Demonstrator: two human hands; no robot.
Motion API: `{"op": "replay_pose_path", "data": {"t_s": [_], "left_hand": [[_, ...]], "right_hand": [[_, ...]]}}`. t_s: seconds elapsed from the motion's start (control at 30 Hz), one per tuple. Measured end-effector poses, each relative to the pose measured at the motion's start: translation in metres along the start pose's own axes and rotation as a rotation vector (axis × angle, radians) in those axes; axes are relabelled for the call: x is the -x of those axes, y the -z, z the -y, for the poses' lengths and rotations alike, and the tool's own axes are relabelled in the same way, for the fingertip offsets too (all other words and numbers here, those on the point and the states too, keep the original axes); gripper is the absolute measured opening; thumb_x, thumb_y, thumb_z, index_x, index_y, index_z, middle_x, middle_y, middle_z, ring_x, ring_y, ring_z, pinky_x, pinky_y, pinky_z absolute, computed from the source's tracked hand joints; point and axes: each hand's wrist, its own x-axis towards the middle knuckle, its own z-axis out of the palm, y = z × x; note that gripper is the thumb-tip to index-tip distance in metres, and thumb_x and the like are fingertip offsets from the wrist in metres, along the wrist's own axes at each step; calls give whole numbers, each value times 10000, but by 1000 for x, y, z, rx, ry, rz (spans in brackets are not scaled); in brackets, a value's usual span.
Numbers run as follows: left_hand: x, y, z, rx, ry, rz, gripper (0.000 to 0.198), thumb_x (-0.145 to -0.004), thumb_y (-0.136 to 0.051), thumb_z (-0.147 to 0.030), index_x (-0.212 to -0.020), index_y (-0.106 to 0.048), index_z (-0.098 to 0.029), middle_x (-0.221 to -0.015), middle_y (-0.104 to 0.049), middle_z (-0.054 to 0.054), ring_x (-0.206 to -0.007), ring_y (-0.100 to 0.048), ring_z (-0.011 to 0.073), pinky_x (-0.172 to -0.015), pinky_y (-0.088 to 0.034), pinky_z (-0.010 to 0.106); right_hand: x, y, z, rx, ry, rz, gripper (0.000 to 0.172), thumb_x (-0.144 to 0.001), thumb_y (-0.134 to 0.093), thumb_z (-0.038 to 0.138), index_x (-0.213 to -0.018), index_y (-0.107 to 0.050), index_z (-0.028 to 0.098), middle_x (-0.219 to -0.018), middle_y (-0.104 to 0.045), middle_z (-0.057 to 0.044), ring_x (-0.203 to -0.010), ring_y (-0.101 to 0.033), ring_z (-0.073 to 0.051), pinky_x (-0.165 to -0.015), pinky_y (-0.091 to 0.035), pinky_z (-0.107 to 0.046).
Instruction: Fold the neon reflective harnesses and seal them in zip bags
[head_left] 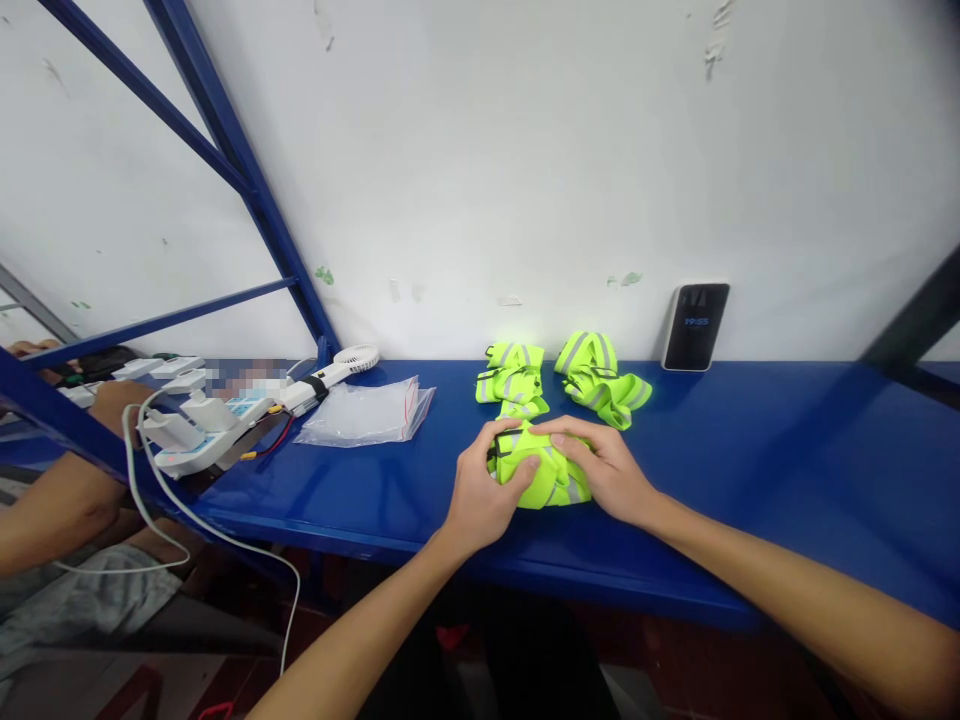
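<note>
Near the front edge of the blue table (405, 500), a neon yellow reflective strap bundle (551, 478) with grey stripes and a bit of black trim lies between my hands. My left hand (480, 490) is closed around its left side, thumb on top. From the right, my right hand (611, 470) grips the same bundle, thumb and fingers pressed over its upper edge. Just behind it are two similar bundles, a folded left one (510, 380) and a looser right one (600, 380) with a loop trailing to the right.
Clear plastic bags (360, 412) lie to the left, by a small white fan (356, 358) and a power strip (202, 440) with plugs and cables. A phone (696, 328) leans against the wall. At far left, behind a blue frame post (255, 190), is another person's arm (52, 510).
</note>
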Motion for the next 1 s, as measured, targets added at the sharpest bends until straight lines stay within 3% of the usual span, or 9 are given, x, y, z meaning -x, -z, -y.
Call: {"op": "replay_pose_path", "data": {"t_s": [0.13,0.23,0.4,0.5,0.6,0.63,0.73,0.87,1.0], "left_hand": [[-2,-1,3,-126,-18,-55,307,-820,-619,-327,-1101,-587,-208,-1064,-654,48,-959,-600,206,-866,-434,312],[-1,-2,6,-181,6,-93,277,-837,-584,-320,-1088,-590,-202,-1029,-667,41,-898,-614,186,-813,-449,297],[1,-2,9,-195,30,-149,242,-884,-513,-328,-1070,-595,-197,-996,-677,31,-863,-617,163,-779,-452,270],[1,4,7,-162,24,-71,316,-905,-480,-379,-1145,-571,-194,-1019,-670,37,-854,-615,163,-767,-460,266],[-6,28,5,-185,-49,115,403,-942,-386,-408,-1264,-515,-202,-1100,-643,56,-917,-609,175,-802,-467,282],[-11,40,6,-247,-85,123,420,-942,-383,-414,-1288,-498,-205,-1129,-627,65,-978,-594,188,-841,-461,297],[-28,84,15,-601,-146,-28,435,-915,-431,-438,-1270,-510,-198,-1199,-586,94,-1112,-530,237,-966,-406,376],[-38,130,36,-1109,17,-37,521,-860,-465,-534,-1264,-529,-212,-1199,-564,135,-1135,-491,326,-951,-393,475],[-33,143,53,-1188,145,-9,589,-852,-430,-575,-1303,-486,-199,-1147,-603,139,-1071,-542,320,-864,-434,427]], "right_hand": [[1,-7,3,-39,-19,-1,250,-861,-583,391,-1018,-656,210,-994,-671,-28,-923,-619,-225,-816,-457,-320],[1,-19,3,10,-39,-83,291,-773,-694,393,-991,-642,206,-974,-674,-26,-904,-623,-227,-803,-459,-317],[-4,-32,-1,62,-8,-169,201,-846,-613,373,-931,-682,204,-943,-698,-41,-917,-632,-224,-838,-453,-328],[-8,-30,-1,63,31,-175,195,-868,-576,357,-865,-682,193,-874,-699,-39,-843,-638,-208,-783,-463,-311],[-14,-22,-2,100,37,-225,188,-856,-581,347,-804,-670,190,-815,-694,-29,-798,-635,-205,-760,-463,-310],[-16,-19,-3,113,30,-244,178,-843,-594,344,-796,-670,191,-814,-697,-28,-804,-636,-209,-769,-463,-315],[-20,-12,-7,129,-23,-267,164,-808,-624,343,-773,-676,191,-820,-707,-28,-816,-640,-220,-788,-459,-329],[-22,-13,-7,115,-88,-226,215,-794,-642,387,-725,-676,186,-798,-706,-32,-805,-643,-227,-783,-451,-333],[-20,-20,-3,76,-106,-176,272,-782,-655,440,-686,-669,186,-739,-688,-27,-749,-627,-215,-745,-447,-326]]}}
